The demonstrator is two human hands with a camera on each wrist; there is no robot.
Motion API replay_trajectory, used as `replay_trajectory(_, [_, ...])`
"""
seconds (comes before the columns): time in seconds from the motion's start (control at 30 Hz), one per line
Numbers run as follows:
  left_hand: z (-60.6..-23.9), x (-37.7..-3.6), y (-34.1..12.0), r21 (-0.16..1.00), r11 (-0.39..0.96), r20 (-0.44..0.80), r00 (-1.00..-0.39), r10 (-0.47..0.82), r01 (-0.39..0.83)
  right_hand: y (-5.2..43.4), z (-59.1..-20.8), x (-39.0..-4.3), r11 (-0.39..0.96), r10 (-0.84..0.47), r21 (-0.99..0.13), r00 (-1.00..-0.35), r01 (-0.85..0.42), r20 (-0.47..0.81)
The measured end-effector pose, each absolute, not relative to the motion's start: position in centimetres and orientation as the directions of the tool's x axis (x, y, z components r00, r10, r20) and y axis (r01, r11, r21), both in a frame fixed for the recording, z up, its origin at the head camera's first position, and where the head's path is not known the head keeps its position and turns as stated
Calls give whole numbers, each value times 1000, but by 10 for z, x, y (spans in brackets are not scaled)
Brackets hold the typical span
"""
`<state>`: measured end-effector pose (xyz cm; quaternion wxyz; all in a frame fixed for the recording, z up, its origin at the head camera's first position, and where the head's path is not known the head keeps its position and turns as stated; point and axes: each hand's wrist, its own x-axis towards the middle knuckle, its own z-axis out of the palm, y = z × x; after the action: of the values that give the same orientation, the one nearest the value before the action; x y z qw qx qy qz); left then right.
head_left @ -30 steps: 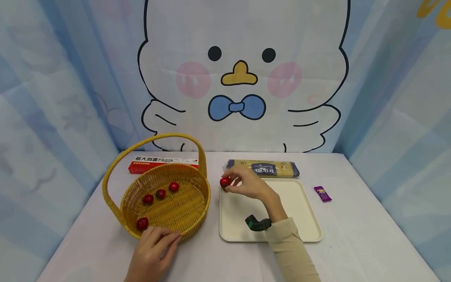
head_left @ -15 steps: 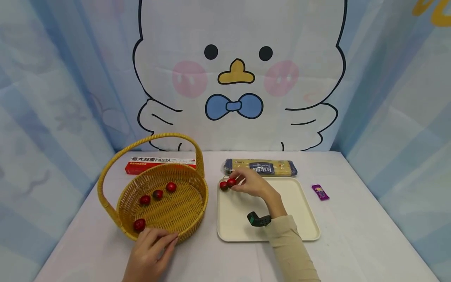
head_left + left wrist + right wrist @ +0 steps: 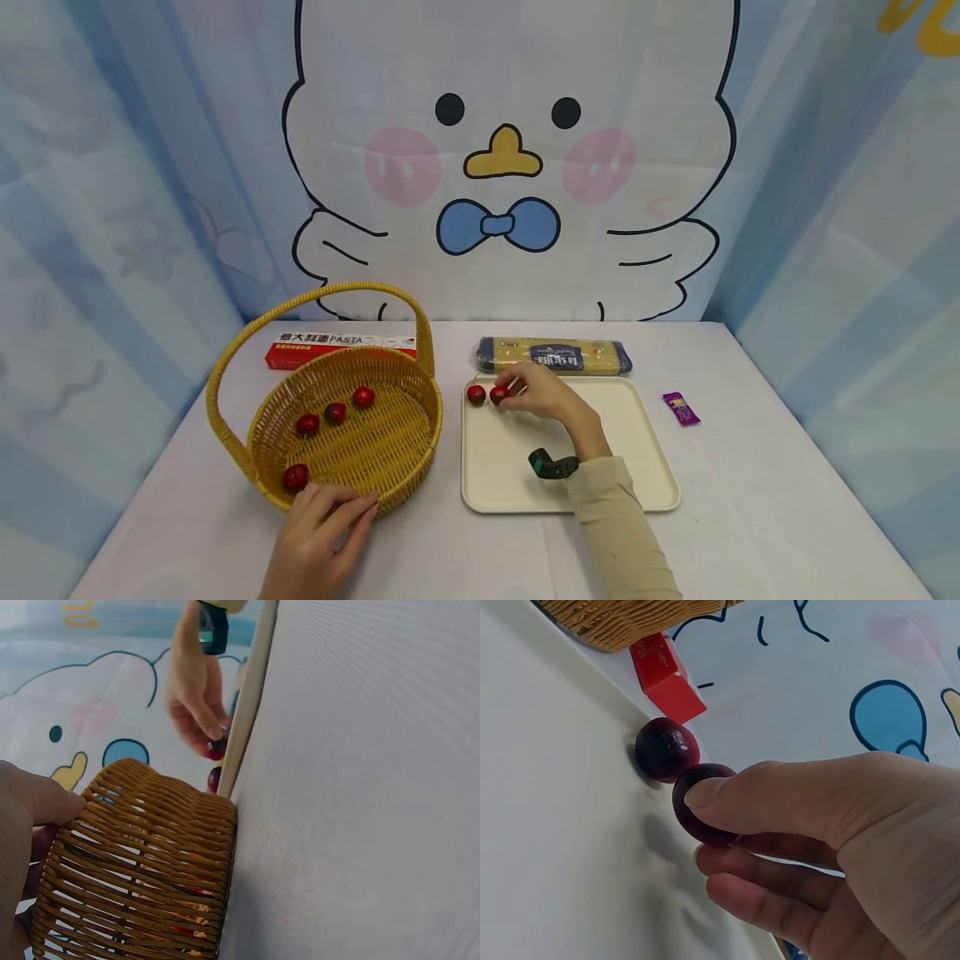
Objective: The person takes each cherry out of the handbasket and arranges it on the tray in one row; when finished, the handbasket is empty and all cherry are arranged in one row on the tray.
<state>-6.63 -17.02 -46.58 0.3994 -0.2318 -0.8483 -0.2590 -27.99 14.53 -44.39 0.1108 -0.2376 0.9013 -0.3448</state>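
My left hand (image 3: 318,537) pinches the near rim of a yellow woven basket (image 3: 393,433), thumb and fingers on either side of the wicker in the left wrist view. Several red cherries lie in the basket, one cherry (image 3: 296,477) close to those fingers. Over the far left corner of a cream tray (image 3: 525,487), my right hand (image 3: 543,398) holds a dark red cherry (image 3: 699,814) between thumb and fingers. Beside it a second cherry (image 3: 664,750) rests on the tray by the rim. The two cherries overlap slightly in the right wrist view.
Behind the basket lies a red and white pasta box (image 3: 292,354). A yellow and blue spaghetti pack (image 3: 592,357) lies behind the tray. To the tray's right is a small purple packet (image 3: 681,408). The basket's tall handle (image 3: 360,287) arches above it.
My right hand has shifted a little right with its cherry, away from the tray's corner, so the second cherry now shows at its left. The left hand keeps its place on the basket.
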Motion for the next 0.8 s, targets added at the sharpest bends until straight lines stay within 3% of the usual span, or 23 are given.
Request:
replay_trajectory(0.5, [-465,-65,-170,285,744,781,-596,185,604,148,-450,-283,701,-451,-630,-892,-334,-29])
replay_trajectory(0.8, [-465,-66,-170,267,744,792,-579,192,612,149,-448,-283,697,-451,-648,-891,-309,-60])
